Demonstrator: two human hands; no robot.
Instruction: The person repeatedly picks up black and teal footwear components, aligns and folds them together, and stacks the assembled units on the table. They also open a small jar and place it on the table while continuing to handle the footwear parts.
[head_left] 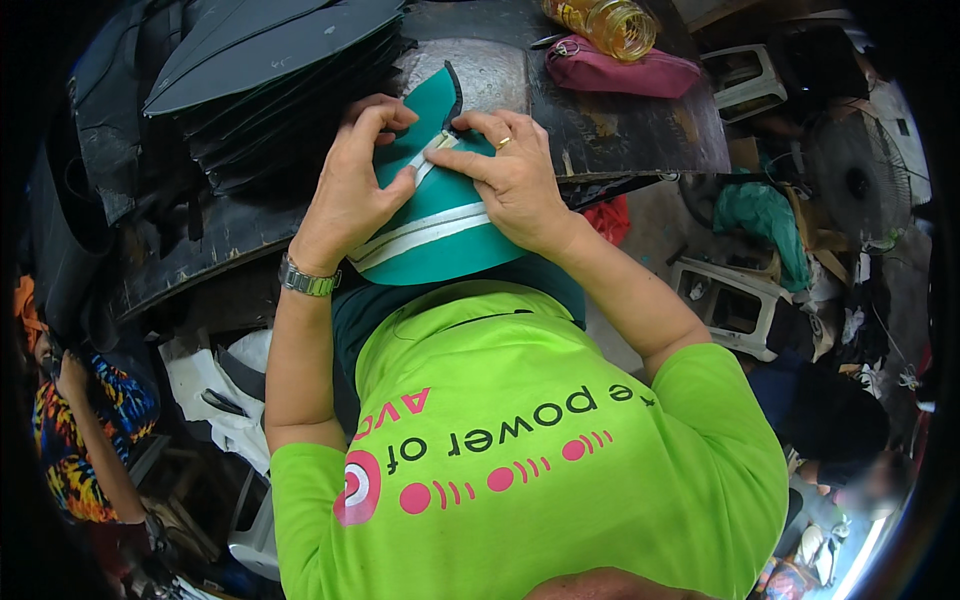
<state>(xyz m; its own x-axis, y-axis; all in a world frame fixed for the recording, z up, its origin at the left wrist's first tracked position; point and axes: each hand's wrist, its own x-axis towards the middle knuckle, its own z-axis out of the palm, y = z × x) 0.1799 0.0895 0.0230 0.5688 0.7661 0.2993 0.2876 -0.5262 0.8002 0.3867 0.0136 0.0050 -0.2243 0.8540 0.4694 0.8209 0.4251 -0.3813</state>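
Observation:
A teal-green curved panel (452, 258) lies across my lap and the table's near edge. A wide white strip runs over it, and its pointed far corner has a dark edging. A short, narrow white strip (428, 162) sits at a slant higher up on the panel. My right hand (520, 185), a ring on one finger, has its thumb and index finger closed at that short strip's upper end. On the panel's left side, my left hand (358, 185) has its thumb and index finger apart, the thumb tip touching the panel near the strip's lower end.
A tall stack of dark panels (270, 50) stands at the left on the black table (640, 130). A pink pouch (620, 75) and a glass jar (628, 35) are at the far right. Beyond are a fan (858, 175), white stools (735, 305) and another person's arm (105, 440).

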